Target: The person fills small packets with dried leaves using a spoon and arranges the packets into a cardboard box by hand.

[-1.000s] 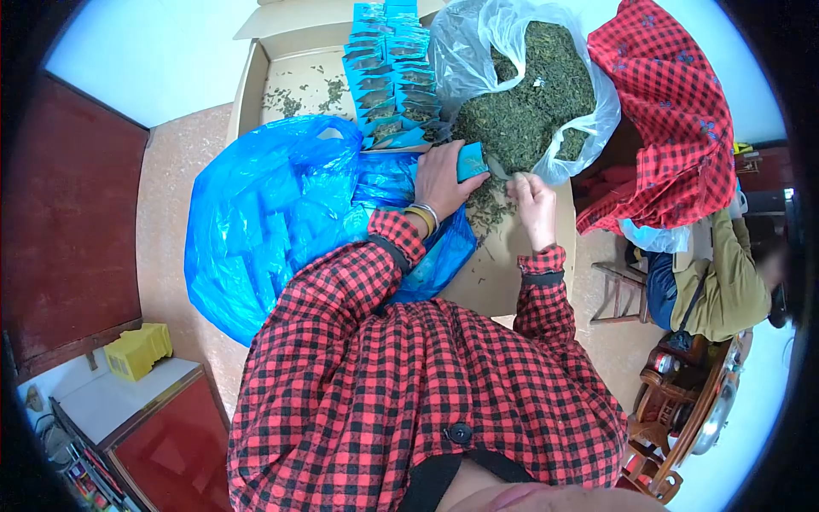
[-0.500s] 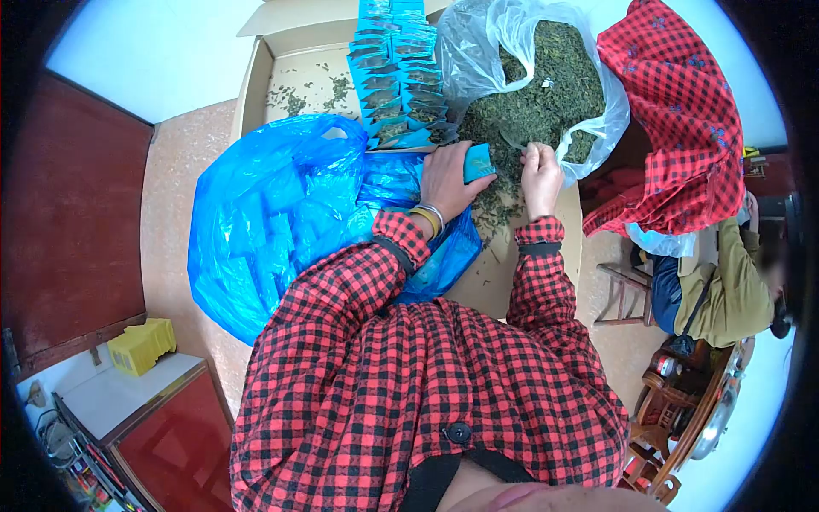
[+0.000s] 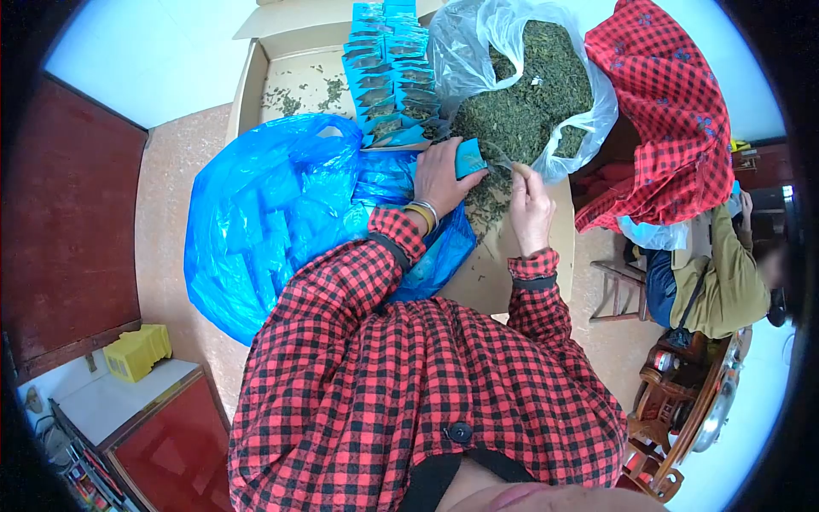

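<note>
My left hand (image 3: 438, 177) is closed on a small teal packet (image 3: 469, 159), its thumb along the near side. My right hand (image 3: 532, 210) pinches a small spoon (image 3: 502, 160), whose bowl is beside the packet's right end; how much is in it I cannot tell. Just beyond lies a clear plastic bag (image 3: 597, 111), opened out around a heap of dried green leaves (image 3: 546, 85). Two rows of teal packets (image 3: 388, 85), several with leaves showing at their tops, stand behind my left hand. A blue plastic bag (image 3: 256, 213) full of packets lies left of it.
Everything rests in a shallow cardboard box (image 3: 252, 85) with loose leaf scraps. Red checked cloth (image 3: 670, 111) hangs at the right. Another person (image 3: 725, 282) in an olive top is farther right, near a wooden stool (image 3: 618, 290). A yellow container (image 3: 136, 352) stands on a cabinet at left.
My right hand has drawn the spoon out of the leaf heap, back and left toward the packet. My left hand keeps hold of the packet. The view has shifted slightly.
</note>
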The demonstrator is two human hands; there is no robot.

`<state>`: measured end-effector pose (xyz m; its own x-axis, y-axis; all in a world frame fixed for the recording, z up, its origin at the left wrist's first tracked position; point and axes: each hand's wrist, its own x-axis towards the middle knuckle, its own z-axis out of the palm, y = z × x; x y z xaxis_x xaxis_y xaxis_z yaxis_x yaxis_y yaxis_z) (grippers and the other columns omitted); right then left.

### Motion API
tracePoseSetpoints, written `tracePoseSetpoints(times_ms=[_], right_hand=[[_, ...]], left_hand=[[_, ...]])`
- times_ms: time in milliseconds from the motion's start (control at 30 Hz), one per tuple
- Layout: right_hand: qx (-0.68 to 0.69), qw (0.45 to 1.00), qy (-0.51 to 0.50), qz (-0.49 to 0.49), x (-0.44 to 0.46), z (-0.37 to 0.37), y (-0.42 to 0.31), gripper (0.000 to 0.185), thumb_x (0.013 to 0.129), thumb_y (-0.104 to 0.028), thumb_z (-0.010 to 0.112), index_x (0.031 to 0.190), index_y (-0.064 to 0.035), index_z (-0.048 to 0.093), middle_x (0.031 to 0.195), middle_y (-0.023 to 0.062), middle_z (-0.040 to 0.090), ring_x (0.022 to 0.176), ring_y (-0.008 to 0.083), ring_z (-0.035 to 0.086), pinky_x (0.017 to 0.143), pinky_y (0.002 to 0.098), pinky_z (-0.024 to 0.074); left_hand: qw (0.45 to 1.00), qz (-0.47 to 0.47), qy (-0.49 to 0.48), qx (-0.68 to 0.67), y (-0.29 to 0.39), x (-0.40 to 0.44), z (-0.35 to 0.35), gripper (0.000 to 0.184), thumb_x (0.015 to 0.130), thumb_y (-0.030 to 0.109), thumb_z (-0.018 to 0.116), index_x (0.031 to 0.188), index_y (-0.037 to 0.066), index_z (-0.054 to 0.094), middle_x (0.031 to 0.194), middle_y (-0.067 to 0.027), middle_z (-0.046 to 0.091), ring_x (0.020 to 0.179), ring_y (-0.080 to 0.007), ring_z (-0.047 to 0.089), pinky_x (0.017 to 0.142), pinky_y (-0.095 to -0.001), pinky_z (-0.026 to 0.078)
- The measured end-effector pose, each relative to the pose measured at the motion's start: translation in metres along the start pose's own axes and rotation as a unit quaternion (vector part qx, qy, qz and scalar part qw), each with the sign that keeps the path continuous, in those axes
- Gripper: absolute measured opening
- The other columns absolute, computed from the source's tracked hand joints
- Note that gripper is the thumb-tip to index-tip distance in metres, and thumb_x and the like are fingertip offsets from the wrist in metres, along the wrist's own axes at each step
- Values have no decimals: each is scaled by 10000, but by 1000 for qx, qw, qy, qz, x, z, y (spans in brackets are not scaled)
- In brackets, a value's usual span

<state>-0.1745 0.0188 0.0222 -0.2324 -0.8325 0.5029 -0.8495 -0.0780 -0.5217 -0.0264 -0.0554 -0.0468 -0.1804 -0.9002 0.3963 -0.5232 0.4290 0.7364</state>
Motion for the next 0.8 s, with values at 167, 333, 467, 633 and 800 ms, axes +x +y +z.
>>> tracePoseSetpoints(times_ms=[167,333,467,633,800], right_hand=[[-6,997,21,-75,1,-1,-4,167,946,-78,596,1097,-46,659,981,152,712,870,283,707,727,334,543],[15,994,-3,-111,-2,4,-2,177,940,-51,589,1098,-19,663,988,146,708,897,243,703,780,316,540],[140,979,21,145,2,6,27,177,933,-52,588,1082,-16,676,944,123,700,867,181,691,769,299,533],[45,970,-162,175,6,3,49,203,951,-148,578,1094,-47,681,843,137,707,741,179,692,671,321,520],[122,973,-181,75,-10,19,31,202,932,-144,597,1095,-62,681,855,141,698,724,202,688,661,330,517]], left_hand=[[1000,-2,-4,3,-1,1,1,725,764,475,750,1288,41,500,1186,-160,600,1109,-339,551,932,-449,402],[1000,-5,2,2,-1,0,0,725,764,474,753,1288,42,500,1185,-160,600,1105,-337,552,928,-448,403],[1000,-4,-2,-1,-1,0,0,724,764,471,755,1288,42,499,1186,-158,600,1102,-335,553,930,-446,403],[1000,-1,-5,-5,1,0,-1,714,766,462,757,1284,40,504,1181,-158,603,1101,-337,554,937,-448,402],[1000,1,3,-3,0,0,0,696,771,449,756,1275,38,509,1171,-164,606,1095,-342,557,940,-450,402]])
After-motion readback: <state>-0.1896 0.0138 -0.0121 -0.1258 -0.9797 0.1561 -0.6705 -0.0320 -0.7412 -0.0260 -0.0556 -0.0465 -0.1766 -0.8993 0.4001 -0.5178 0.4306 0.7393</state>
